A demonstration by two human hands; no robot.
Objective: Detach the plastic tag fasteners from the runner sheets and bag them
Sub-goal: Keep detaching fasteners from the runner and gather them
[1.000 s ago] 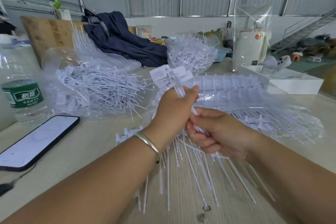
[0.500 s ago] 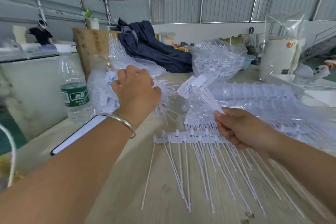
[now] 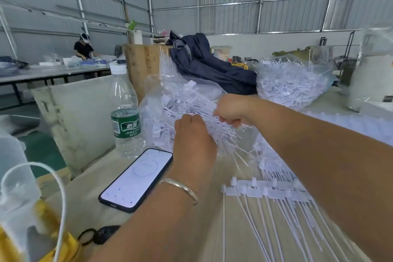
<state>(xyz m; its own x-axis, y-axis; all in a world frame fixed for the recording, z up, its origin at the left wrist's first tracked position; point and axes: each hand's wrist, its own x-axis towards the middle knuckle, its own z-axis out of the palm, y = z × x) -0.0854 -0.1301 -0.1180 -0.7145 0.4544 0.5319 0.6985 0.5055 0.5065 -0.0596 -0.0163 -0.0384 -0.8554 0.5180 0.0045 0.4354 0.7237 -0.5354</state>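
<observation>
Both hands reach into the open clear bag heaped with loose white tag fasteners. The right hand has its fingers curled tight around a bundle of fasteners, whose thin tails fan out below and to the left of its knuckles. The left hand lies just beneath that bundle, back upward; its fingertips are buried among the fasteners, so whether they grip anything cannot be told. Nearer than both hands, a runner sheet with fasteners attached lies flat on the table. A phone lies just left of the left wrist, and a water bottle stands beyond it.
</observation>
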